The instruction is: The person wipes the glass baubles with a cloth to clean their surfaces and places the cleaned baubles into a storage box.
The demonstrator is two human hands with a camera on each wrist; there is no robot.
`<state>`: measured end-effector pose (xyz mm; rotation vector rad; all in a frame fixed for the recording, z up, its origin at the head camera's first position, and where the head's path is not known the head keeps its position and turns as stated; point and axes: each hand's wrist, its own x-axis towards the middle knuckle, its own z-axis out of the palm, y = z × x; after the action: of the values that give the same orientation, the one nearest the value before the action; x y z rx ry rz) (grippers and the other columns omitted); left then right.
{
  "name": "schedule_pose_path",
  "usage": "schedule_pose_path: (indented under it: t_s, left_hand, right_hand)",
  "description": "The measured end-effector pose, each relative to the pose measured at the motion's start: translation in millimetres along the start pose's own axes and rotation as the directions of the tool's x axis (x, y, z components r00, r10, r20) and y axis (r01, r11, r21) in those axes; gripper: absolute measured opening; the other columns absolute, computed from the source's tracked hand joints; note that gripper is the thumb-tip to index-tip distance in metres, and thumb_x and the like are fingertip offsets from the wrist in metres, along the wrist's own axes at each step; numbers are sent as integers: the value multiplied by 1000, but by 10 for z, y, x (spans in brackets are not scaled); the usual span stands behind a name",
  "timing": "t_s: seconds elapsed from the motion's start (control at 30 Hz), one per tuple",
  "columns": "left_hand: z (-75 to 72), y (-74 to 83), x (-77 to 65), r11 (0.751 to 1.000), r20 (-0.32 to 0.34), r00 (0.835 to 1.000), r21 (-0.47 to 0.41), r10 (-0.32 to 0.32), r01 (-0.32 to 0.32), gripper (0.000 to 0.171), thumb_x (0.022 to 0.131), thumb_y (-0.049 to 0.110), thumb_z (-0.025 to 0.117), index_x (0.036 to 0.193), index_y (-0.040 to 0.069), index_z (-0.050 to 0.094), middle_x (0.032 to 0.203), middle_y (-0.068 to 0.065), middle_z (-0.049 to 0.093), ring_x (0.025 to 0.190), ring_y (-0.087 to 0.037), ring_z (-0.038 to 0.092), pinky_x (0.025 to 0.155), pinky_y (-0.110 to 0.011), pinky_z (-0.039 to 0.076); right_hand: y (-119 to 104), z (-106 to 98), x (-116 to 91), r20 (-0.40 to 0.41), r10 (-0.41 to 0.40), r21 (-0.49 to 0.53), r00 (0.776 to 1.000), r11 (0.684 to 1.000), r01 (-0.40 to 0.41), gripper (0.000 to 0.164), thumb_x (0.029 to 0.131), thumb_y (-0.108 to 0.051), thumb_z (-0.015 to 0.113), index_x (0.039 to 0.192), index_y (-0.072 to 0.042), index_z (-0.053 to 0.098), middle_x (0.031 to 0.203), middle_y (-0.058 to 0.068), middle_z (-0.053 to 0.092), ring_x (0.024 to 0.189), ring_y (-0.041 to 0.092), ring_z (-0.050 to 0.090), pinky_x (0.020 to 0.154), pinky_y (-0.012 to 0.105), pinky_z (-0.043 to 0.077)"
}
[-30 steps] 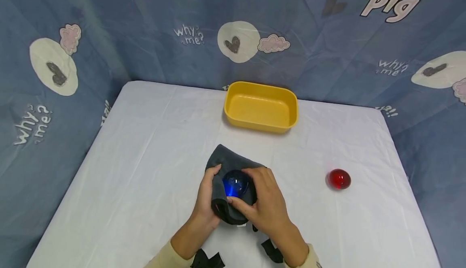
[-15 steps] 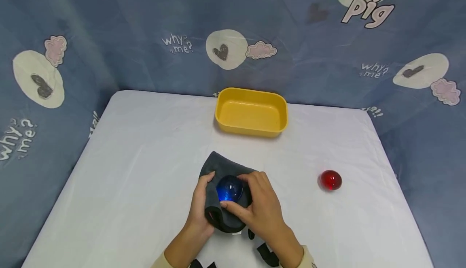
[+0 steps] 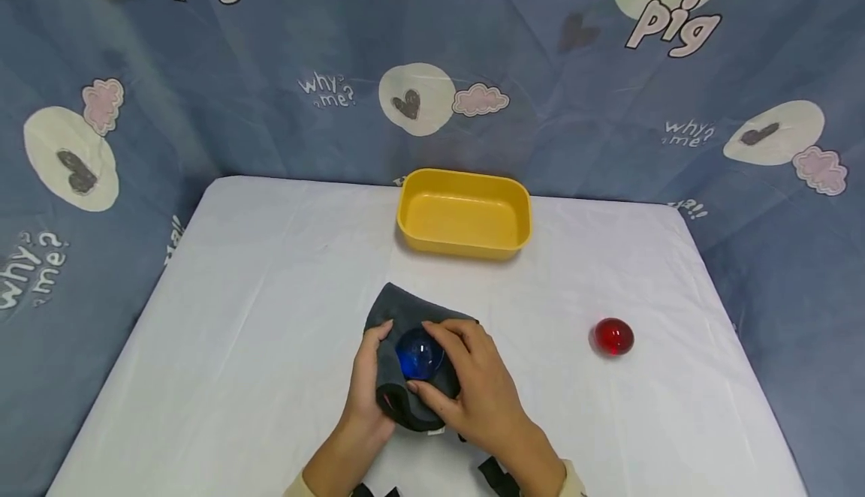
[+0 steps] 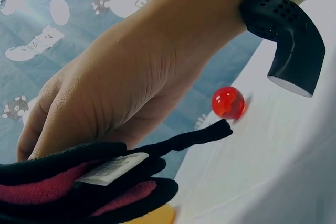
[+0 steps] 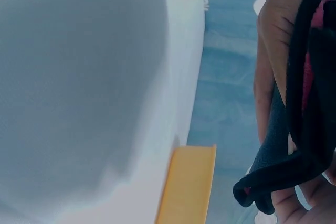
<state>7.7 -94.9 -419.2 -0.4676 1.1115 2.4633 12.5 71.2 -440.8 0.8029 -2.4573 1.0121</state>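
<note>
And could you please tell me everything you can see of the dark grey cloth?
The dark grey cloth looks like soft fabric, with black edging, a pinkish-red inner side, a white tag and a narrow dark strap. It is folded over in the grip of the left hand, on the person's side of the yellow tray. The right hand holds the blue ball against its grey face.

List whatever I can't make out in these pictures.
Head: fingers of the left grip, except its thumb, hidden beneath the grey cloth.
Head: underside of the blue ball, facing the cloth.
Left wrist: any print on the white tag, too small.
Right wrist: rest of the yellow tray, cut off by bottom edge.
</note>
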Motion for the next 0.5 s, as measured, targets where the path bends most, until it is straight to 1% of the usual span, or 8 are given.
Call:
schedule_pose_path:
  t_s: [0.17, 0.27, 0.4, 0.5]
  left_hand:
    - [-13, -8, -25, 1000, -19, 1000, 12, -19, 19, 64, 107, 45, 41, 160, 14, 24, 157, -5, 37, 135, -15, 45, 109, -29, 41]
    - [-26, -21, -49, 999, -14, 999, 10, -30, 30, 65, 108, 45, 41, 161, 13, 22, 157, -6, 37, 134, -15, 45, 108, -29, 41]
    - [-18, -21, -46, 1000, 11, 1000, 3, -22, 22, 66, 108, 45, 40, 161, 11, 19, 158, -7, 34, 138, -17, 41, 112, -31, 38]
    - [-1, -8, -35, 1000, 15, 1000, 10, -15, 15, 70, 107, 45, 40, 162, 11, 15, 162, -10, 28, 143, -22, 35, 117, -36, 32]
  right_hand:
    - [-16, -8, -28, 21, 48, -4, 999, 999, -47, 68, 89, -41, 85, 146, -17, 58, 130, 5, 57, 115, 20, 56, 97, 43, 52]
    - [-41, -6, -61, 31, 66, -2, 997, 998, -66, 68, 89, -43, 85, 146, -17, 59, 130, 3, 56, 116, 19, 56, 97, 42, 52]
    - [-41, -15, -43, 12, 64, 1, 998, 998, -64, 65, 90, -47, 83, 143, -16, 60, 128, 2, 57, 115, 18, 57, 98, 41, 51]
    - [-23, -24, -1, -20, 60, -1, 998, 998, -60, 63, 89, -52, 82, 137, -15, 63, 123, 0, 59, 113, 17, 56, 97, 38, 52]
